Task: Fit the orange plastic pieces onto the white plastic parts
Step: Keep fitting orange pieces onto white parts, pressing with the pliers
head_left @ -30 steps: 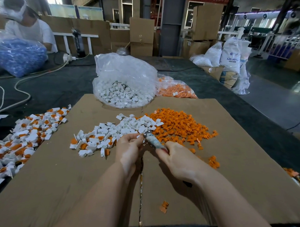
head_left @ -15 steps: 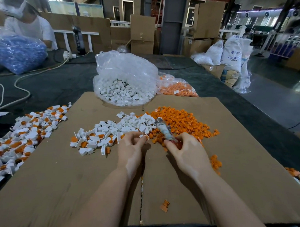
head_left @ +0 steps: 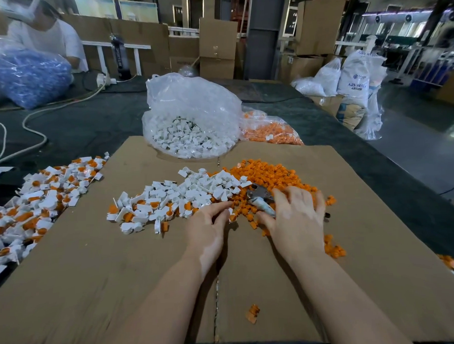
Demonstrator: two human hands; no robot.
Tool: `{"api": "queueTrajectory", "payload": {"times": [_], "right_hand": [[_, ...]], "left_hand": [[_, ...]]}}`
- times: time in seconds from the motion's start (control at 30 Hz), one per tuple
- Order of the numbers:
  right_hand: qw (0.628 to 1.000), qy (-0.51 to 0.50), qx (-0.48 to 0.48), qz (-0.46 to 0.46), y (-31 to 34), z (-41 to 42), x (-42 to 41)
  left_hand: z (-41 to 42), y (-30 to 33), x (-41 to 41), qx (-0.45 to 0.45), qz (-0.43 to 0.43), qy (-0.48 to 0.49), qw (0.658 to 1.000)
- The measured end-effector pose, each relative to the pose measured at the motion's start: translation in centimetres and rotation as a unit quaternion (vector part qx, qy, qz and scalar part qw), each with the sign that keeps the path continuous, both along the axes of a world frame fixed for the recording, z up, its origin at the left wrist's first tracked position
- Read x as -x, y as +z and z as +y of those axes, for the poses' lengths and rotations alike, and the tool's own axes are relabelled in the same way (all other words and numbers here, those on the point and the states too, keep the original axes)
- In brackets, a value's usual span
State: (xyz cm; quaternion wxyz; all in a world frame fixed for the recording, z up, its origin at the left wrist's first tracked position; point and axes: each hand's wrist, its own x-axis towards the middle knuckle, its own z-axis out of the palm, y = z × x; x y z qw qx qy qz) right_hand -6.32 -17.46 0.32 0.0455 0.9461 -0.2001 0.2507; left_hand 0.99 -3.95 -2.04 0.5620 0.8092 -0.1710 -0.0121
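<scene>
**A:** What do the parts look like?

**B:** The orange plastic pieces are small, chunky bits, bright and uniform in colour, heaped loosely on the right half of the cardboard sheet. The white plastic parts are slightly bigger, with a round cup shape and a flat tab sticking out. They lie in a band just left of the orange heap, touching it at the edge.

**A:** Are any already joined?

**B:** A pile of assembled parts sits at the sheet's left edge, white with orange showing in the cups. A few such ones lie among the loose white parts too.

**A:** And the hands?

**B:** The left hand rests palm down where the two heaps meet, fingers lightly curled with the tips together at a small piece; I cannot tell whether it actually pinches it. The right hand lies on the orange heap, fingers spread and reaching into the pieces. A metal tool pokes out from under its thumb side, so the thumb seems to hold it against the palm.

**A:** Where is the stock?

**B:** Behind the sheet stand a clear bag of white parts and, beside it on the right, a bag of orange pieces. Two stray orange bits lie near the sheet's seam, close to the forearms.
</scene>
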Motion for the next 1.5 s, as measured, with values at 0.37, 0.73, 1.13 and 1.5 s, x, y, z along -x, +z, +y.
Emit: {"api": "queueTrajectory", "payload": {"times": [0.37,0.73,1.13,1.5], "right_hand": [[0.949,0.200,-0.195,-0.147,-1.9,3.1,-0.4],[0.947,0.204,-0.199,-0.152,-1.8,3.3,0.1],[0.951,0.170,-0.178,-0.185,-2.1,3.1,-0.1],[0.966,0.122,-0.163,-0.159,-2.4,3.0,-0.1]], "left_hand": [[0.4,0.3,0.5,0.009,0.025,-0.048,0.999],[0.4,0.1,0.7,-0.046,-0.050,-0.077,0.995],[0.3,0.0,0.6,-0.026,-0.064,0.051,0.996],[0.1,0.1,0.3,-0.099,0.001,0.168,0.981]]}}
